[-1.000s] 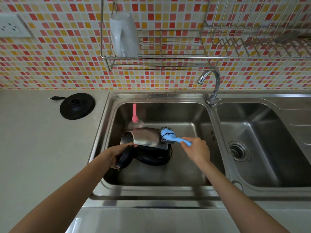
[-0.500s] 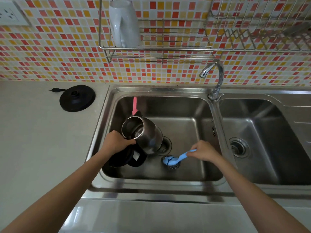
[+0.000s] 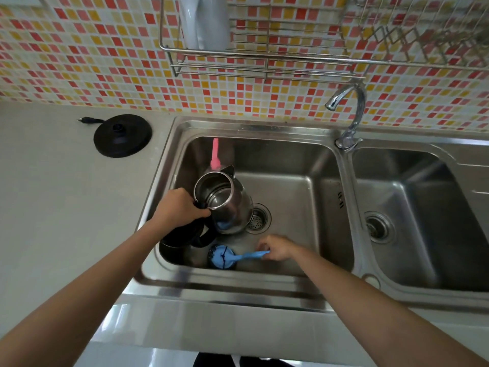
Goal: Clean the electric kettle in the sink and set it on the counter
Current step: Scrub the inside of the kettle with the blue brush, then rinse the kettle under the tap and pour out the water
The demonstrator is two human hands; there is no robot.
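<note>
A steel electric kettle (image 3: 227,205) stands nearly upright in the left sink basin (image 3: 304,165), its mouth open and its black lid hanging down beside the handle. My left hand (image 3: 180,207) grips the kettle's black handle near the rim. A blue scrub brush (image 3: 225,256) lies on the basin floor near the front wall. My right hand (image 3: 275,247) holds the end of the brush's handle, low in the basin. The kettle's black power base (image 3: 123,135) sits on the counter to the left of the sink.
A pink brush (image 3: 214,154) leans on the basin's back wall behind the kettle. The faucet (image 3: 349,115) stands between the two basins; the right basin (image 3: 423,197) holds nothing. A wire rack (image 3: 264,62) with a white jug (image 3: 203,22) hangs above.
The kettle went from lying on its side to nearly upright. My right hand carried the blue brush off the kettle's base and down onto the basin floor.
</note>
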